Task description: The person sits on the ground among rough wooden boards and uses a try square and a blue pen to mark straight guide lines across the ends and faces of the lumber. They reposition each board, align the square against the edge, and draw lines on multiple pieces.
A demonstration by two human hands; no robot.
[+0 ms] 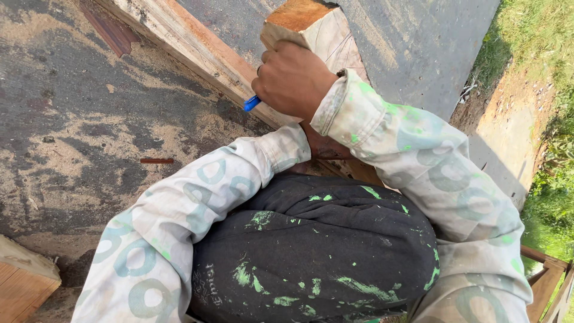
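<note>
My right hand (293,78) is closed around a blue pen (251,103), whose tip sticks out to the left of the fist. The fist rests against a short wooden block (311,27) with a reddish cut end, which stands on a long pale plank (197,51) running diagonally. My left hand (326,148) is tucked under my right wrist, against the plank. Only a small dark part of it shows past the patterned cuff, so its grip is hidden. My knees in dark, green-spattered trousers (311,251) fill the foreground.
Grey ground (72,119) dusted with sawdust lies to the left, with a small reddish sliver (156,160) on it. A wooden piece (21,281) sits at the bottom left. A wooden frame (547,281) stands at the bottom right. Grass (538,36) borders the right side.
</note>
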